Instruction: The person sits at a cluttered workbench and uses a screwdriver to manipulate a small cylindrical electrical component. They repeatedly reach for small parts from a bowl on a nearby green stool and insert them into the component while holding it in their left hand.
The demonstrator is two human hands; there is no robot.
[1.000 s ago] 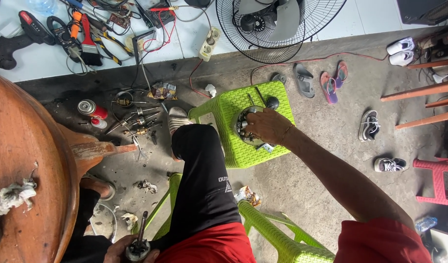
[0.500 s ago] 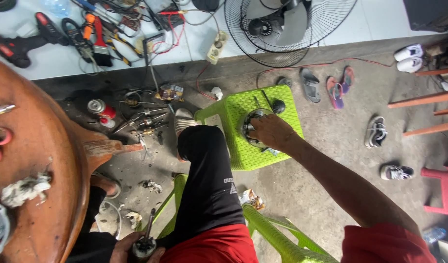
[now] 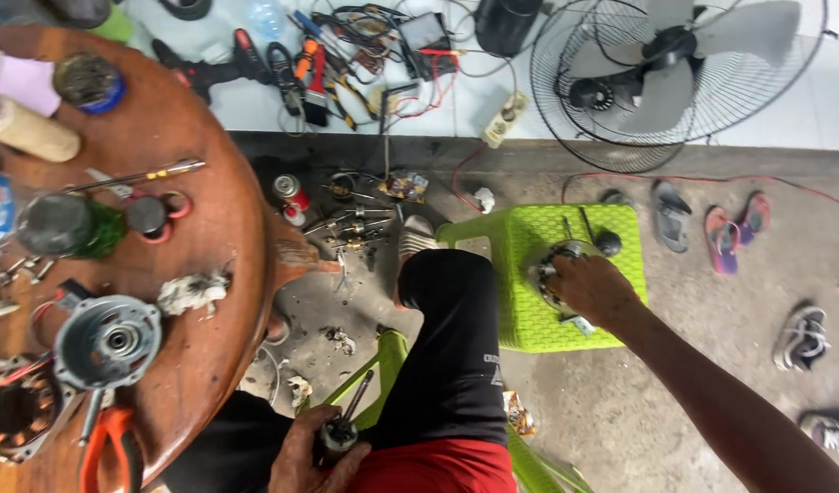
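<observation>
Bare arms, no sleeves visible on right hand [image 3: 591,288] or left hand [image 3: 312,454]. Black knee-length legwear with small white print near the hem, red garment above it. Striped sock or shoe on the foot.

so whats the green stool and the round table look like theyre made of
Green stool: likely moulded plastic, given its bright uniform colour and perforated lattice top. Round table: seemingly wood, reddish-brown with visible grain and a slightly glossy, worn finish.
</observation>
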